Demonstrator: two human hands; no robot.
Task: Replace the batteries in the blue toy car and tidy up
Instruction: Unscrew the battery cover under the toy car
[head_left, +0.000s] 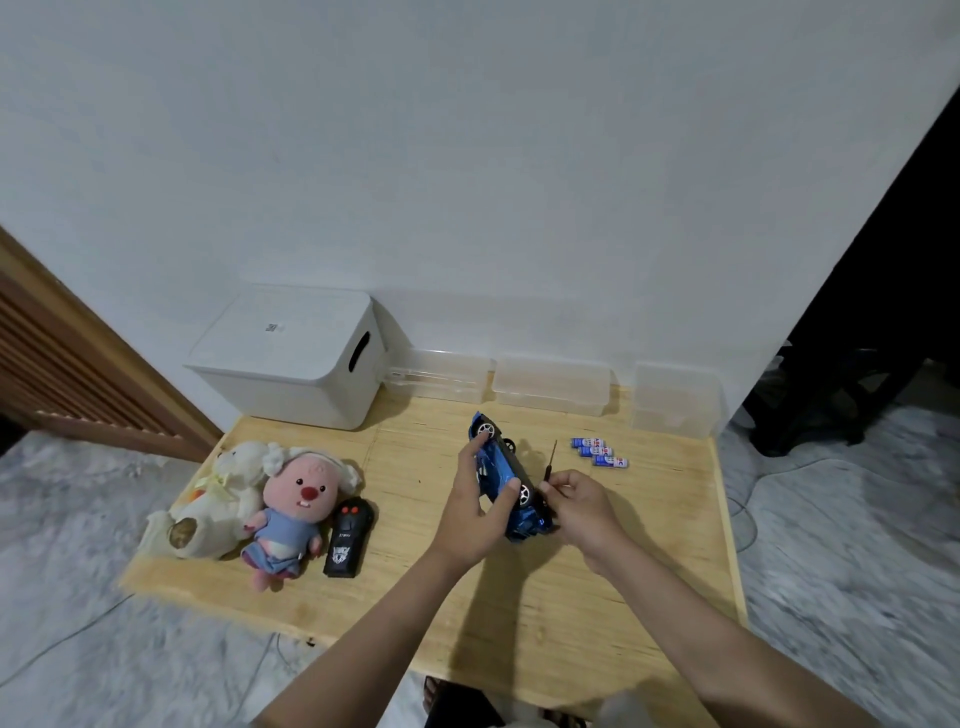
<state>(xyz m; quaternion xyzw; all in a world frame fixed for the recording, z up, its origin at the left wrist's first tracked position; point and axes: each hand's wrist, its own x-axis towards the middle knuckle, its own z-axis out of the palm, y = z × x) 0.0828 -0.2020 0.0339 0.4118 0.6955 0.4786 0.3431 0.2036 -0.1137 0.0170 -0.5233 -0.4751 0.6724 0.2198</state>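
While hands (475, 499) grip glossy blue car (506, 480), thin screwdriver (550, 465), cylindrical batteries (600, 452).

A home room: low wooden table (519, 597) by a plain wall, plush toys (249, 504), white storage box (291, 364).

Left hand (480, 499) and right hand (579, 501), fingers curled, gripping.
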